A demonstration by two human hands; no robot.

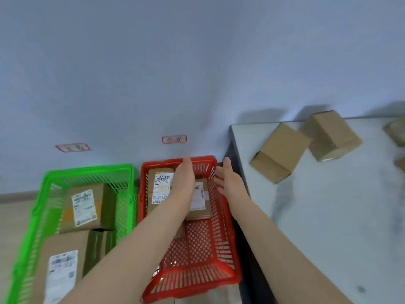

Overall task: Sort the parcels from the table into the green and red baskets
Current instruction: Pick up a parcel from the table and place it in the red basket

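Both my hands hover over the red basket [221,266] with straight fingers and hold nothing. My left hand [185,178] is above its far middle, my right hand [229,179] above its right rim. Between them, inside the basket, lies a brown parcel [200,202] with a white label. A second labelled parcel [160,185] lies at the basket's far left. The green basket [87,172] to the left holds two labelled parcels, one at the back [87,207] and one in front [63,268]. On the grey table [328,216] lie two plain cardboard parcels, left [280,152] and right [331,134].
More cardboard parcels [396,132] show at the table's right edge, cut off by the frame. Two red-framed labels [174,139] hang on the pale wall above the baskets. A dark gap [247,260] separates the red basket from the table.
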